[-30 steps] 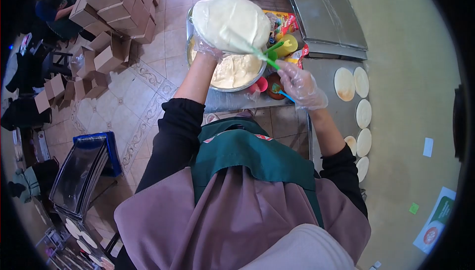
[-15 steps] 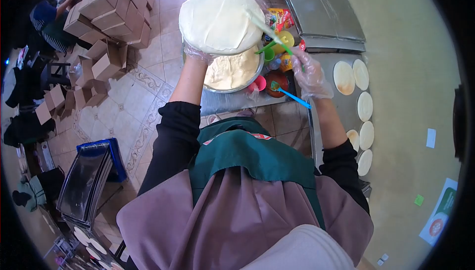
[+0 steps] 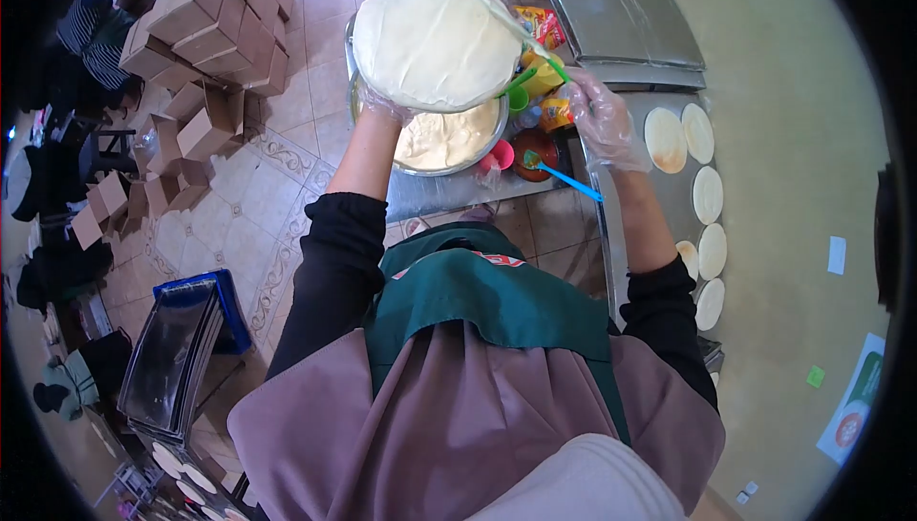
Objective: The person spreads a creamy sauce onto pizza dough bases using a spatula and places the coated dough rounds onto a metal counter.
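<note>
My left hand point(image 3: 384, 106), in a clear plastic glove, holds up a round flat base point(image 3: 435, 39) covered in white creamy spread. Most of its fingers are hidden underneath. My gloved right hand point(image 3: 606, 125) grips a spatula by its green handle point(image 3: 555, 68), with the blade against the base's right edge. Below the base, partly covered by it, stands a large metal bowl point(image 3: 503, 129) of pale cream point(image 3: 444, 142). A pink cup point(image 3: 498, 155) and a bowl of red sauce point(image 3: 537, 147) with a blue-handled utensil point(image 3: 573, 183) sit beside that bowl.
Pale flat rounds point(image 3: 708, 196) lie on the metal surface to the right. Behind the cups are a yellow container point(image 3: 543, 77) and a red-yellow packet point(image 3: 541, 26). Stacked cardboard boxes point(image 3: 196, 5) and a person in a striped top point(image 3: 103, 58) are at left. Another person's arm shows at the top.
The spatula has moved from over the spread to the base's right edge, its blade turning downward. My right hand shifted slightly upward. The base moved slightly right. The person at left shifted position.
</note>
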Available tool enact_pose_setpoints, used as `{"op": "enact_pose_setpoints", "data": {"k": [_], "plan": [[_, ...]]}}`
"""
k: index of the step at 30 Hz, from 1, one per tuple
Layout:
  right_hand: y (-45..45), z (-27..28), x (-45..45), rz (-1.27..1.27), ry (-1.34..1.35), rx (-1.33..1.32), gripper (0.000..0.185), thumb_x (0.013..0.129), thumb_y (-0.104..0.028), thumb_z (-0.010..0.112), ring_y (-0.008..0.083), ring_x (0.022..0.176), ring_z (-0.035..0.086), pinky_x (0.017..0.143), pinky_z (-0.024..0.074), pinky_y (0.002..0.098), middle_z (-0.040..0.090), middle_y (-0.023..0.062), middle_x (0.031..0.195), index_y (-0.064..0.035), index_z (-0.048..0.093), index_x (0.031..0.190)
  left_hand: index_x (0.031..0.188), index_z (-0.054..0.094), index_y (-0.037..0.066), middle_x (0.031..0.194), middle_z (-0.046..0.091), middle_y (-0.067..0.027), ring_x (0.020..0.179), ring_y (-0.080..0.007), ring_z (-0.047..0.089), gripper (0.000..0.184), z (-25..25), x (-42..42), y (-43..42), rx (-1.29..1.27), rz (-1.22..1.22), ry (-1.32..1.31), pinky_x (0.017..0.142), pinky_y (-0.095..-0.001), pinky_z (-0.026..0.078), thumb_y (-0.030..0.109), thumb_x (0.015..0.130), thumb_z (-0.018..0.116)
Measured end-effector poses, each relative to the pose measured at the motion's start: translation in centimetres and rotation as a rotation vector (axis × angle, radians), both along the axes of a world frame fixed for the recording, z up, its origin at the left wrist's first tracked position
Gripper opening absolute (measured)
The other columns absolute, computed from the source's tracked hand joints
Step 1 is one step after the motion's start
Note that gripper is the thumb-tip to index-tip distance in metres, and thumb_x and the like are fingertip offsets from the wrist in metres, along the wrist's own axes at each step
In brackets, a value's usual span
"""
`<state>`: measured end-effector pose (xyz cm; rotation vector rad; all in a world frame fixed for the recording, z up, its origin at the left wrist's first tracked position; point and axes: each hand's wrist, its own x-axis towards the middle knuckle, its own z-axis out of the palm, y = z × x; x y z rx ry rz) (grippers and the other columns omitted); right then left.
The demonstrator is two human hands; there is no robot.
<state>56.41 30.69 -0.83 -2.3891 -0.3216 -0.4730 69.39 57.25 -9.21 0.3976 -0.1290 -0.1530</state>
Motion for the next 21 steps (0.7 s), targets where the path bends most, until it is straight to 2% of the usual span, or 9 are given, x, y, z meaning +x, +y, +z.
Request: {"op": "enact_pose_setpoints", "data": {"k": [3, 6, 8, 10, 11, 13, 15, 17, 21], "plan": [[0.8, -2.1, -1.2, 0.054, 0.058, 0.077, 0.022, 0.089, -0.006, 0.057, 0.0292, 0.071, 0.066, 0.063, 0.0516, 0.0351, 0.065, 0.0150, 0.081, -0.0057, 0.061, 0.110, 0.136, 0.042, 0.008, 0.134, 0.051, -0.0122, 0.119, -0.0288, 0.052, 0.053, 0.2, 0.0, 0.1, 0.001, 0.004, 0.024, 0.099, -0.0457, 0.045, 0.044, 0.096, 0.038], [1.7, -2.7, -3.5, 0.174, 0.063, 0.047, 0.021, 0.089, -0.006, 0.057, 0.0298, 0.072, 0.066, 0.063, 0.0519, 0.0363, 0.065, 0.0156, 0.083, -0.0050, 0.060, 0.110, 0.136, 0.041, 0.009, 0.134, 0.050, -0.0119, 0.120, -0.0287, 0.052, 0.054, -0.2, -0.3, 0.3, 0.004, 0.007, 0.062, 0.100, -0.0459, 0.045, 0.045, 0.096, 0.038], [2.3, -2.5, -5.0, 0.154, 0.131, 0.017, 0.021, 0.088, -0.006, 0.057, 0.0310, 0.073, 0.066, 0.064, 0.0522, 0.0376, 0.066, 0.0156, 0.087, -0.0046, 0.061, 0.109, 0.136, 0.041, 0.009, 0.135, 0.050, -0.0118, 0.120, -0.0286, 0.051, 0.054, -0.4, -0.4, -0.1, 0.009, -0.008, 0.086, 0.100, -0.0460, 0.044, 0.045, 0.096, 0.037], [2.2, -2.7, -5.9, 0.225, 0.160, -0.033, 0.022, 0.090, -0.003, 0.056, 0.0215, 0.077, 0.066, 0.070, 0.0513, 0.0311, 0.066, 0.0142, 0.094, -0.0034, 0.060, 0.111, 0.137, 0.041, 0.009, 0.135, 0.049, -0.0116, 0.121, -0.0285, 0.051, 0.054, -0.8, -0.3, -0.9, 0.012, -0.035, 0.108, 0.101, -0.0461, 0.044, 0.045, 0.096, 0.037], [2.1, -3.2, -6.3, 0.238, 0.111, -0.015, 0.021, 0.089, -0.003, 0.056, 0.0209, 0.077, 0.065, 0.070, 0.0510, 0.0309, 0.067, 0.0138, 0.095, -0.0032, 0.061, 0.110, 0.137, 0.041, 0.009, 0.135, 0.049, -0.0116, 0.121, -0.0285, 0.051, 0.054, -1.2, -0.1, -1.2, 0.015, -0.053, 0.111, 0.101, -0.0461, 0.044, 0.045, 0.096, 0.037], [2.2, -3.0, -7.1, 0.185, 0.117, 0.059, 0.020, 0.090, -0.004, 0.055, 0.0190, 0.077, 0.063, 0.069, 0.0506, 0.0302, 0.067, 0.0130, 0.094, -0.0028, 0.061, 0.109, 0.139, 0.037, 0.012, 0.140, 0.044, -0.0105, 0.127, -0.0288, 0.043, 0.058, -2.3, 0.6, -1.4, 0.016, -0.042, 0.031, 0.108, -0.0462, 0.035, 0.050, 0.096, 0.036], [1.7, -2.7, -7.9, 0.128, 0.116, 0.134, 0.020, 0.090, -0.004, 0.055, 0.0171, 0.076, 0.062, 0.069, 0.0502, 0.0295, 0.066, 0.0122, 0.093, -0.0024, 0.061, 0.109, 0.139, 0.037, 0.012, 0.140, 0.044, -0.0104, 0.128, -0.0288, 0.043, 0.058, -2.8, 1.0, -2.6, 0.019, -0.077, 0.039, 0.108, -0.0461, 0.035, 0.050, 0.095, 0.036], [0.5, -2.4, -8.3, -0.067, 0.112, 0.198, 0.019, 0.092, -0.005, 0.054, 0.0122, 0.072, 0.057, 0.066, 0.0480, 0.0278, 0.064, 0.0086, 0.084, -0.0013, 0.060, 0.109, 0.140, 0.036, 0.012, 0.141, 0.043, -0.0103, 0.128, -0.0288, 0.042, 0.059, -2.8, 0.6, -2.1, 0.025, -0.099, 0.050, 0.108, -0.0459, 0.034, 0.050, 0.095, 0.036], [-1.4, -1.1, -9.2, -0.253, 0.195, 0.320, 0.019, 0.093, -0.007, 0.053, 0.0091, 0.067, 0.051, 0.062, 0.0451, 0.0267, 0.059, 0.0054, 0.075, -0.0014, 0.060, 0.109, 0.140, 0.035, 0.012, 0.142, 0.042, -0.0099, 0.129, -0.0288, 0.041, 0.060, -2.2, -0.6, -4.1, 0.028, -0.113, 0.072, 0.109, -0.0455, 0.032, 0.051, 0.095, 0.036]]}}
